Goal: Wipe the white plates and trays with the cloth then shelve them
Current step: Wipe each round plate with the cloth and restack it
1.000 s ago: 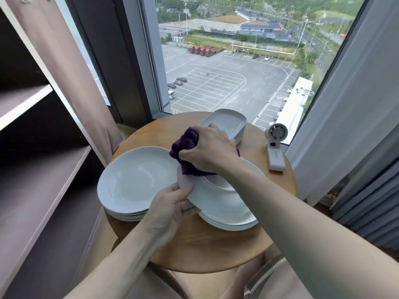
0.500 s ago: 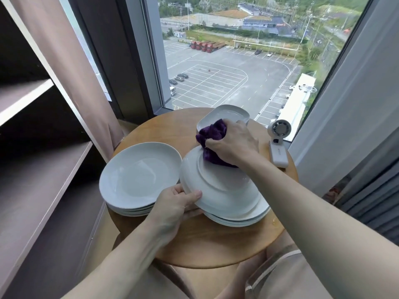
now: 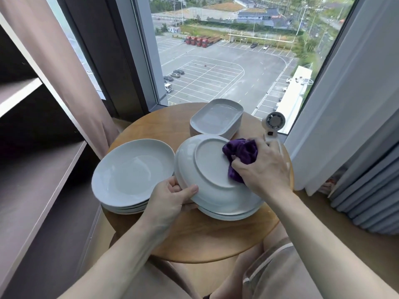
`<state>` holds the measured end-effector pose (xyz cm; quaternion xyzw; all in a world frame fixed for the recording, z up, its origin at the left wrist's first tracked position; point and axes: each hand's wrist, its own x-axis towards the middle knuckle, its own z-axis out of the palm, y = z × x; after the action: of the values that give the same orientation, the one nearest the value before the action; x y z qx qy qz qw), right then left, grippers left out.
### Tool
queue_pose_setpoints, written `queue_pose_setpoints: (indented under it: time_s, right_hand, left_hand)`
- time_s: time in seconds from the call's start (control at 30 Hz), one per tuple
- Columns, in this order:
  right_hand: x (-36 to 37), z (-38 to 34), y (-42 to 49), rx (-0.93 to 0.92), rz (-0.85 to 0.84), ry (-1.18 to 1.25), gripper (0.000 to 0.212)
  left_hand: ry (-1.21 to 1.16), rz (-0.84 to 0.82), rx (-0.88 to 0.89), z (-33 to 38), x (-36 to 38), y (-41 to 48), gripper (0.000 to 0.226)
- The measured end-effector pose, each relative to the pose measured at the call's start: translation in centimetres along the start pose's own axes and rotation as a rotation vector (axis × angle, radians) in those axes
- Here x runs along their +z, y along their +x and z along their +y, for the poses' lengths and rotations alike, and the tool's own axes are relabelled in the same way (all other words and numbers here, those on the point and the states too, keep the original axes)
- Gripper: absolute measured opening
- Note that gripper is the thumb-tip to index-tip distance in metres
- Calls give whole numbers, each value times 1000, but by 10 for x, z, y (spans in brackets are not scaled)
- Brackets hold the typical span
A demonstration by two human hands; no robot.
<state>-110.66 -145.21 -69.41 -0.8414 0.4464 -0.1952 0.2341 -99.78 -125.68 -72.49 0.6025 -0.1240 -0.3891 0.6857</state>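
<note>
In 1 second the purple cloth (image 3: 241, 151) has swept to the right side of the upturned plate (image 3: 207, 167), bunched in the curled fingers of the right hand (image 3: 264, 169). The left hand (image 3: 170, 198) pinches its near rim (thumb on top) over the right-hand stack (image 3: 228, 214); this underside looks nearly wiped.

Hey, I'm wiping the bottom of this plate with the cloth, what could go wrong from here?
1. The left hand pinches the upturned plate at one rim only; pressure from the cloth could slip it out of that grip onto the stack below.
2. The right hand works close beside the small fan near the edge of the table; a wide stroke might knock it over.
</note>
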Motion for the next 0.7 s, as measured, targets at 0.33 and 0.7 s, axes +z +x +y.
queue_pose_setpoints:
  time_s: [0.33, 0.7]
  right_hand:
    - [-5, -27, -41, -149, -97, -51, 65]
    - [15, -119, -17, -477, -152, -35, 55]
  left_hand:
    - [67, -64, 7, 1, -4, 5, 49]
    - [214, -2, 69, -1, 7, -1, 6]
